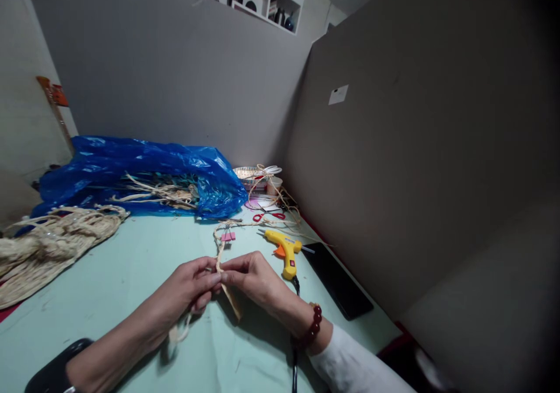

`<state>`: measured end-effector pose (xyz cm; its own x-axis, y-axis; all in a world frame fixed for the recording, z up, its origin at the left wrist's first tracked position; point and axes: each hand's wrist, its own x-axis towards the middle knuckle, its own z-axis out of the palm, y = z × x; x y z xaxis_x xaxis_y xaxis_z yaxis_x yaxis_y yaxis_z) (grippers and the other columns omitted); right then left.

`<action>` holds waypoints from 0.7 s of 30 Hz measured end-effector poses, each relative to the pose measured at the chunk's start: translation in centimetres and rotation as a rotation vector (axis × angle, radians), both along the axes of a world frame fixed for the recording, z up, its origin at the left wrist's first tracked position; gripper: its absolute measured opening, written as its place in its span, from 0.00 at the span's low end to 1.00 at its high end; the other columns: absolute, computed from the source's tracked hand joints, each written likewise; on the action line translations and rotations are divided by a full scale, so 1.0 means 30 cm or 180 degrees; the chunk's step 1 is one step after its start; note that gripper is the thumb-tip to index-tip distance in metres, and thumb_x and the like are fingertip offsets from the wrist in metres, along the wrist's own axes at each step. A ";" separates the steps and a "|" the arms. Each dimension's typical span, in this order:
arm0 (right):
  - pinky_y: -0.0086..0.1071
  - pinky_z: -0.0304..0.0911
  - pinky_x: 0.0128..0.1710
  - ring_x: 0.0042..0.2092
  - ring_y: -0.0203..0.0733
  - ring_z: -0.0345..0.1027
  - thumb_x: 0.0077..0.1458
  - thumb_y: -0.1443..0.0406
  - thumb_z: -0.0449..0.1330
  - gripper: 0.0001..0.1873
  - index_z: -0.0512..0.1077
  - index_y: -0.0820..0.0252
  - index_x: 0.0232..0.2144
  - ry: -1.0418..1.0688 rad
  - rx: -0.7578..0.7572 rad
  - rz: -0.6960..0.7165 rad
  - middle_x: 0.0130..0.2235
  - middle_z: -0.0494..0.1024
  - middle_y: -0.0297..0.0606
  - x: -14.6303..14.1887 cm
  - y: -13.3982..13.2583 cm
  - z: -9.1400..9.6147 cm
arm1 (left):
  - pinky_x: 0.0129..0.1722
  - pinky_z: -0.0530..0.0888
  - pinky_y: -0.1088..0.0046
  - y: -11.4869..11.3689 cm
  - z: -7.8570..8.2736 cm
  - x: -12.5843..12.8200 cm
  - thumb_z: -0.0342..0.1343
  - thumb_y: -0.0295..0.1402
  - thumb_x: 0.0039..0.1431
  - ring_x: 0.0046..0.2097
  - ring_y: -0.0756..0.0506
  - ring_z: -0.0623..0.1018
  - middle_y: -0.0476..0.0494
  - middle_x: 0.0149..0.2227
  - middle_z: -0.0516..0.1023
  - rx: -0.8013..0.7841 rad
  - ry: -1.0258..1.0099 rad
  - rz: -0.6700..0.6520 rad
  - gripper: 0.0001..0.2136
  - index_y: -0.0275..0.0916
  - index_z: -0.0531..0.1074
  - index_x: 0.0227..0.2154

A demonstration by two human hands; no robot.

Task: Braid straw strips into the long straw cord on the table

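Over the middle of the table, my left hand (pixel 199 282) and my right hand (pixel 249 276) meet at the fingertips, both pinching one strand of pale straw-like cord (pixel 220 258). Beyond the fingers the cord runs up to a pink binder clip (pixel 228 237), then bends off to the right, where it looks twisted or braided. A flat loose strip (pixel 231 302) hangs down below my right fingers. Another pale end (pixel 178 333) trails under my left hand, slightly blurred. My fingers hide the exact spot where the strands meet.
Right of my hands lies a yellow hot glue gun (pixel 284 250), beside a black phone-like slab (pixel 339 279). Red-handled scissors (pixel 269 216) and a basket (pixel 249 174) are farther back. A blue plastic bag (pixel 144 154) holds dry fibres. Woven straw pieces (pixel 56 247) lie left. Grey partitions (pixel 184 72) enclose the table.
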<state>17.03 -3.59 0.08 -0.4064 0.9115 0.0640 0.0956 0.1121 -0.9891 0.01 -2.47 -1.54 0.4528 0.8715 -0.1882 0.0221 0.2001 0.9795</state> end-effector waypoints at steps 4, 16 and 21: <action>0.26 0.44 0.24 0.24 0.30 0.48 0.52 0.64 0.59 0.11 0.75 0.67 0.24 -0.0566 0.0266 -0.0066 0.20 0.64 0.29 0.006 0.005 -0.012 | 0.16 0.46 0.81 -0.002 -0.008 -0.025 0.60 0.46 0.48 0.17 0.59 0.49 0.59 0.19 0.64 -0.0175 0.0160 -0.0073 0.17 0.37 0.68 0.29; 0.25 0.50 0.27 0.27 0.31 0.61 0.56 0.64 0.59 0.10 0.76 0.65 0.28 -0.1471 0.0914 -0.0471 0.25 0.74 0.33 -0.003 -0.026 0.009 | 0.20 0.51 0.78 0.013 -0.026 -0.006 0.57 0.45 0.45 0.19 0.53 0.57 0.59 0.16 0.59 0.0336 0.0650 0.0241 0.14 0.38 0.69 0.26; 0.24 0.48 0.25 0.24 0.30 0.58 0.56 0.65 0.58 0.10 0.75 0.64 0.26 -0.1697 0.1082 -0.0415 0.21 0.70 0.31 0.001 -0.031 0.018 | 0.23 0.53 0.76 0.014 -0.021 -0.008 0.56 0.48 0.43 0.22 0.52 0.57 0.57 0.18 0.58 0.0735 0.1061 0.0434 0.16 0.39 0.66 0.19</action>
